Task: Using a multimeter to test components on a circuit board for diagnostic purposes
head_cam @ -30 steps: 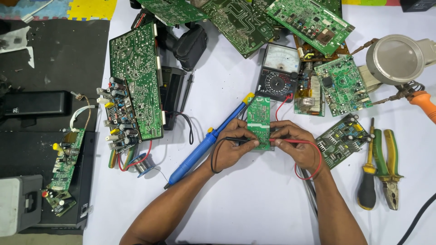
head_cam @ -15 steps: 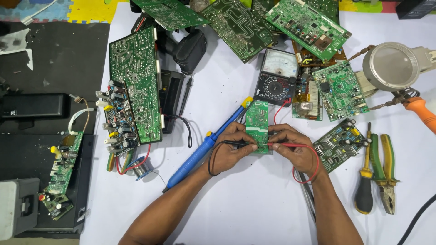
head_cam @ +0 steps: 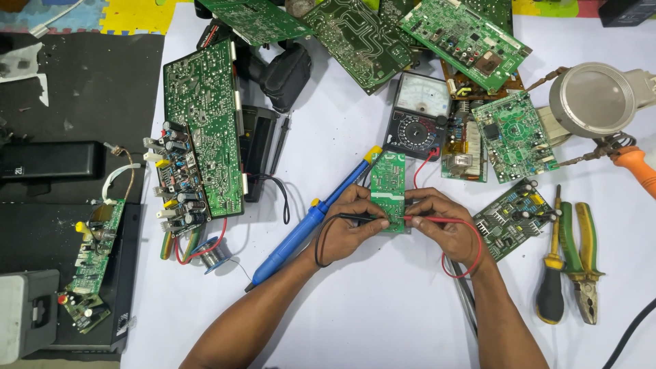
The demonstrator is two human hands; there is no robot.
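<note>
From the head view, a small green circuit board [head_cam: 388,191] lies at the centre of the frame on the white counter [head_cam: 383,307]. The left hand [head_cam: 352,225] pinches a black probe [head_cam: 359,216] against it; the right hand [head_cam: 444,222] pinches a red probe [head_cam: 437,220]. A blue soldering iron [head_cam: 307,222] lies just left, an analog multimeter [head_cam: 418,116] above.

A white table [head_cam: 383,321] is covered with electronics gear. At its centre a small green circuit board [head_cam: 387,188] is laid, with a blue soldering iron [head_cam: 311,219] at nine o'clock of it and an analogue multimeter [head_cam: 419,116] at twelve o'clock. A large green board [head_cam: 203,123] is placed towards ten o'clock, a solder spool [head_cam: 217,254] at eight o'clock. A screwdriver [head_cam: 551,273] and yellow-handled pliers [head_cam: 584,263] are set at three o'clock, a round magnifier [head_cam: 592,99] at two o'clock.
</note>
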